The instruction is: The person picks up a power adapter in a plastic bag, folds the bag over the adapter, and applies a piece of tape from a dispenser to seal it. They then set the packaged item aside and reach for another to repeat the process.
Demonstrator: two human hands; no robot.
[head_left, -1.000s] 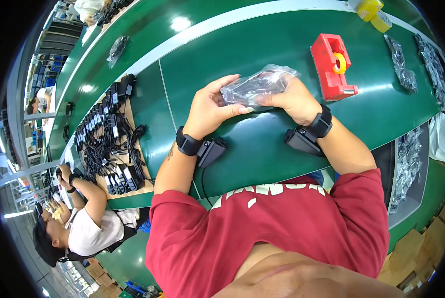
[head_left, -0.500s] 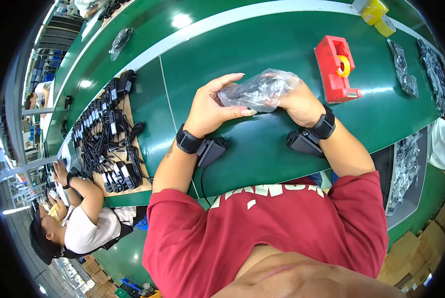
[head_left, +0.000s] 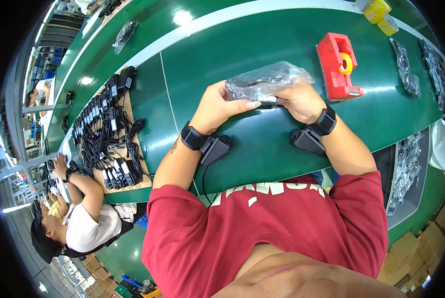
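Hands are gripping a crinkled clear plastic bag with a dark item inside (head_left: 268,80) over the glossy green counter (head_left: 262,144): left hand (head_left: 217,105) and right hand (head_left: 301,101) are both closing fingers on it, a red tape dispenser (head_left: 336,65) sitting just right.

Both hands (head_left: 217,104) (head_left: 302,102) curled, forearms converging

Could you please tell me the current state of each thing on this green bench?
Clear crinkled plastic bag: holds a dark item, gripped at both ends.
Left hand: closed on bag.
Right hand: closed on bag.
Red tape dispenser: upright, yellow roll loaded.
Black adapters: heaped, cables tangled.
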